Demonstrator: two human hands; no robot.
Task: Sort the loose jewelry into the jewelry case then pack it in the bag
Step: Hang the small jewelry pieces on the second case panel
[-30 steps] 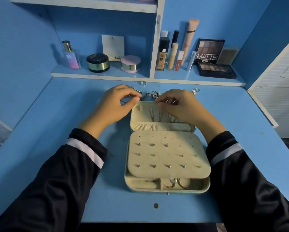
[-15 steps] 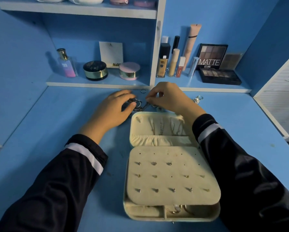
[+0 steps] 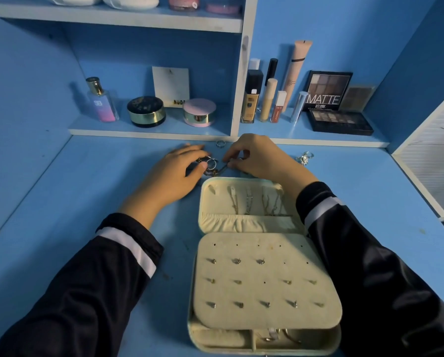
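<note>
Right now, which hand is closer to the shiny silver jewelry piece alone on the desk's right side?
Right. The right hand sits just left of the silver jewelry piece; the left hand is farther left.

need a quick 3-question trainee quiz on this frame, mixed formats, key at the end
1. True or false: the jewelry case lies shut on the desk.
2. What hangs inside the case's lid? A) chains B) watches C) brushes
3. Short answer: what is the right hand doing at the loose jewelry beyond the case?

Key: 1 false, it lies open. 2 A. 3 Pinching a small piece between thumb and fingers.
</note>
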